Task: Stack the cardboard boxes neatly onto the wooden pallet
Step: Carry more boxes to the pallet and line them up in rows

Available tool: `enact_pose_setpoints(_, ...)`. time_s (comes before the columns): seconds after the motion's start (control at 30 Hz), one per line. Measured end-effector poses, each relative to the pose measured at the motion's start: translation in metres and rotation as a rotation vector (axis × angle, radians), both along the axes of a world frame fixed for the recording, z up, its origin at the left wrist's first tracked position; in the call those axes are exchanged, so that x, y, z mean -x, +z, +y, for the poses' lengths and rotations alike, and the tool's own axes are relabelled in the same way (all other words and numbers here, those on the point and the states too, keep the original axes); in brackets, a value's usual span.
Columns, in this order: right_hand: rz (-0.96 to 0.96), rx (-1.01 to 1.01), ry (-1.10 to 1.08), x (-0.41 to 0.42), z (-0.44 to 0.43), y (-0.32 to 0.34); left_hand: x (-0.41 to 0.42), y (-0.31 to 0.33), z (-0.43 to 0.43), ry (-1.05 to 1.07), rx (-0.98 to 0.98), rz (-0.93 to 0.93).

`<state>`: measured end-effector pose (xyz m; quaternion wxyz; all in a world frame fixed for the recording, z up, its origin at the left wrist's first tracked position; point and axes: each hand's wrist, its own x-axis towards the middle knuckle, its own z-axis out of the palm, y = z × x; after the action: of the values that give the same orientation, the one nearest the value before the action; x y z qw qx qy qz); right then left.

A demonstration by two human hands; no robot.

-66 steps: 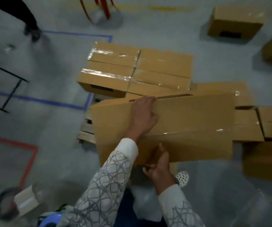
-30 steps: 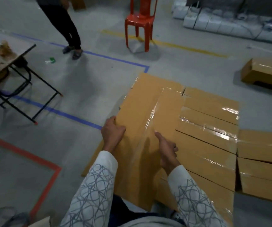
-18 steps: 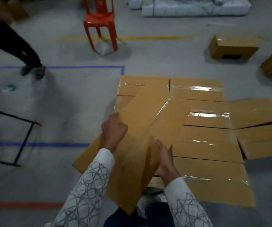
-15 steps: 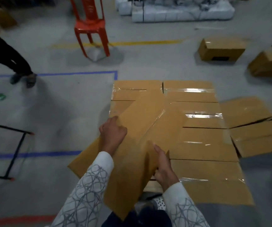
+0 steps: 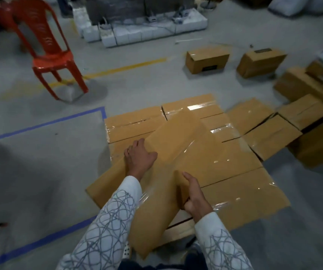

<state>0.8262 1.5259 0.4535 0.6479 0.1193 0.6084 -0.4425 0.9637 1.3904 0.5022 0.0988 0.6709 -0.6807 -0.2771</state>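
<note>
Now, held box (image 5: 176, 152): a long brown cardboard box with shiny clear tape down its top. It is tipped and lies slantwise over the packed boxes. Its near end sticks out past them, toward the person.
Left hand (image 5: 139, 156): it rests on top of the held box at the left edge. The fingers bend over that edge and the thumb lies flat on the top, so it is gripping the box.
Right hand (image 5: 193, 193): it holds the near right corner of the held box. The thumb points up along the side and the fingers curl in under it.
Sleeves (image 5: 108, 221): white with thin grey loops all over.
Packed boxes (image 5: 234, 166): a flat layer of brown taped boxes side by side, right under the held box.
Pallet: hidden under the packed boxes, so I cannot see it for sure.
More boxes (image 5: 269, 137): a crooked bunch just to the right of the packed layer, some turned at an angle.
Loose boxes (image 5: 207, 59): two lie apart on the grey floor (image 5: 40, 172), farther back.
Red chair (image 5: 49, 45): plastic, stands far left.
Blue tape (image 5: 45, 123): a line on the floor that ends in a corner by the packed boxes.
Yellow line (image 5: 125, 68): runs on the floor behind the chair.
White bundles (image 5: 147, 30): a row at the very back.
</note>
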Motion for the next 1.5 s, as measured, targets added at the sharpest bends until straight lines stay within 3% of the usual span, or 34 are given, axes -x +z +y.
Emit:
enact_pose_setpoints(0.37, -0.040, -0.050, -0.428, -0.096, 0.001, 0.012, -0.031, 0.002, -0.049, -0.414, 0.118, -0.076)
enact_pose_setpoints(0.63, 0.052, -0.073, -0.572, -0.089, 0.003, -0.009, 0.009, 0.000, -0.052, -0.566, 0.083, -0.020)
enact_pose_setpoints(0.87, 0.089, -0.118, -0.770, -0.086, -0.026, -0.079, 0.021, 0.001, -0.083, -0.745, 0.061, 0.044)
enact_pose_setpoints(1.03, 0.098, -0.052, -0.956, -0.111, -0.075, -0.056, 0.012, 0.000, -0.136, -0.851, 0.034, 0.080)
enact_pose_setpoints(1.1, 0.120, -0.036, -0.994, -0.133, -0.096, -0.012, 0.005, 0.000, -0.154, -0.869, 0.021, 0.098)
enact_pose_setpoints(1.2, 0.140, -0.036, -1.015, -0.156, -0.115, 0.005, -0.011, 0.003, -0.173, -0.888, 0.006, 0.142)
enact_pose_setpoints(1.4, 0.194, -0.088, -1.024, -0.182, -0.120, -0.013, -0.037, -0.012, -0.190, -0.904, -0.117, 0.128)
enact_pose_setpoints(1.5, 0.232, -0.216, -1.004, -0.191, -0.115, -0.023, -0.055, -0.035, -0.187, -0.874, -0.262, 0.178)
